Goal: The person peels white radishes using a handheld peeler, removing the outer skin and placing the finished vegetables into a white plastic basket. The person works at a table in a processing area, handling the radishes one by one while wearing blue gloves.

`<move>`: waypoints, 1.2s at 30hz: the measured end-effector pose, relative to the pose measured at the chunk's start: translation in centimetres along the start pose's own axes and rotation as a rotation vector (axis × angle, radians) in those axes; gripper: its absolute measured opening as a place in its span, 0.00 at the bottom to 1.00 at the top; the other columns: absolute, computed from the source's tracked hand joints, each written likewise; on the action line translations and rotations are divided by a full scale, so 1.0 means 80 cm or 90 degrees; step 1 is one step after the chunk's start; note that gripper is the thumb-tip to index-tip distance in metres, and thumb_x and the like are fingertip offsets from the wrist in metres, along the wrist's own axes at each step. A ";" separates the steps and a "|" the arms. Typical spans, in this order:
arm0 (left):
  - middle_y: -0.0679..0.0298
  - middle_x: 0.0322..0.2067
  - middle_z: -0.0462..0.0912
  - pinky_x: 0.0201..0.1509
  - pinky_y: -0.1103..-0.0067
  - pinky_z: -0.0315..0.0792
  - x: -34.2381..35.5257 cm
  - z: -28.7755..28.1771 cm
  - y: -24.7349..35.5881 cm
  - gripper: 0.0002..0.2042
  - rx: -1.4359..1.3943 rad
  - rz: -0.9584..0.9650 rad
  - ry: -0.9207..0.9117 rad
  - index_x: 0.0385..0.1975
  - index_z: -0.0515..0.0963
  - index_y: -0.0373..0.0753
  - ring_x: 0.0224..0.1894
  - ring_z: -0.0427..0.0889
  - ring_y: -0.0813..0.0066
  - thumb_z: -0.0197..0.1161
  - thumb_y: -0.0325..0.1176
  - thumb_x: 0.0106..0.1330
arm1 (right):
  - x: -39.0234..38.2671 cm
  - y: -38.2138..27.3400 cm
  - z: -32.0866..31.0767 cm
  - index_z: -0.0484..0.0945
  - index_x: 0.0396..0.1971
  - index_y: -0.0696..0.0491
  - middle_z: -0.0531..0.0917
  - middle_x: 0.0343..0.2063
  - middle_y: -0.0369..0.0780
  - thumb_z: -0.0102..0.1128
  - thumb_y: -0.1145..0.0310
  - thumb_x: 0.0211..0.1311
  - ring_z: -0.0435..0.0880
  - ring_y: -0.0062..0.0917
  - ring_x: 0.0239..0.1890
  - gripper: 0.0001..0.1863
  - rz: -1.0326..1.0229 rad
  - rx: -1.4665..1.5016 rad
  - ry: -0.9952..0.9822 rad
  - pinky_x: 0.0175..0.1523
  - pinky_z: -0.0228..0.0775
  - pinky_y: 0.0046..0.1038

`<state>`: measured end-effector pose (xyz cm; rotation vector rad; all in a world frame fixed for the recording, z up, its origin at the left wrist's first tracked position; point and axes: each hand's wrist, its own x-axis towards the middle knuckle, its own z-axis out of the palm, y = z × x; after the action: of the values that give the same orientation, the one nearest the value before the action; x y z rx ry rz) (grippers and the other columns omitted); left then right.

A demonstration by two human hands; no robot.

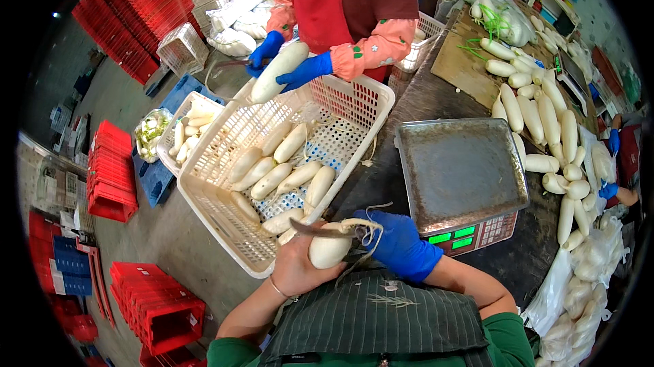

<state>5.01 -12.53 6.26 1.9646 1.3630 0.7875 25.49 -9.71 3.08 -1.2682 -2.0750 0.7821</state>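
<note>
My bare left hand (294, 261) grips a white daikon radish (330, 250) close in front of my apron. My right hand (405, 243), in a blue glove, is closed round a knife; its handle is mostly hidden. The dark curved blade (321, 232) lies across the radish's upper end, pointing left over my left hand. Thin, stringy root or peel (371, 225) hangs by the blade and glove. Just beyond is a white plastic crate (354, 105) with several radishes (272, 180) in its lower part.
Right of the crate, a platform scale (463, 176) stands on the dark table. More radishes (545, 118) lie beyond it. Across from me, a person in a red apron (320, 13) holds a radish (281, 71) in blue gloves (306, 71). Red crates (157, 306) stand on the floor at left.
</note>
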 end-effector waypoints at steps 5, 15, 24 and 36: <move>0.54 0.35 0.78 0.41 0.71 0.74 -0.005 -0.020 -0.010 0.31 0.089 0.082 0.042 0.46 0.70 0.38 0.37 0.79 0.57 0.73 0.37 0.37 | 0.002 0.033 0.015 0.75 0.32 0.57 0.79 0.29 0.51 0.55 0.62 0.52 0.78 0.45 0.31 0.14 0.198 -0.027 -0.150 0.36 0.71 0.38; 0.58 0.42 0.74 0.50 0.71 0.69 -0.017 -0.008 -0.059 0.32 -0.443 -0.124 0.134 0.48 0.66 0.37 0.45 0.75 0.66 0.72 0.31 0.40 | 0.003 0.105 0.092 0.52 0.61 0.57 0.72 0.34 0.39 0.54 0.77 0.51 0.70 0.18 0.31 0.35 0.415 0.320 0.233 0.39 0.67 0.22; 0.49 0.39 0.75 0.46 0.59 0.72 0.029 0.011 -0.049 0.38 -1.230 -0.187 0.055 0.48 0.67 0.40 0.41 0.77 0.52 0.28 0.70 0.58 | 0.010 0.025 0.050 0.55 0.60 0.58 0.69 0.49 0.42 0.60 0.69 0.53 0.69 0.24 0.49 0.35 0.179 0.457 -0.011 0.52 0.63 0.27; 0.57 0.41 0.73 0.50 0.71 0.71 0.055 0.001 -0.008 0.19 -0.616 -0.034 0.205 0.42 0.66 0.38 0.46 0.75 0.67 0.64 0.25 0.51 | 0.003 -0.018 0.023 0.56 0.60 0.54 0.70 0.47 0.51 0.67 0.61 0.43 0.72 0.42 0.48 0.43 0.062 0.241 -0.021 0.52 0.66 0.36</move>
<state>5.97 -8.23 6.31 1.0622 0.8992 1.4382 23.21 -10.36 2.96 -1.1534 -1.7878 1.1823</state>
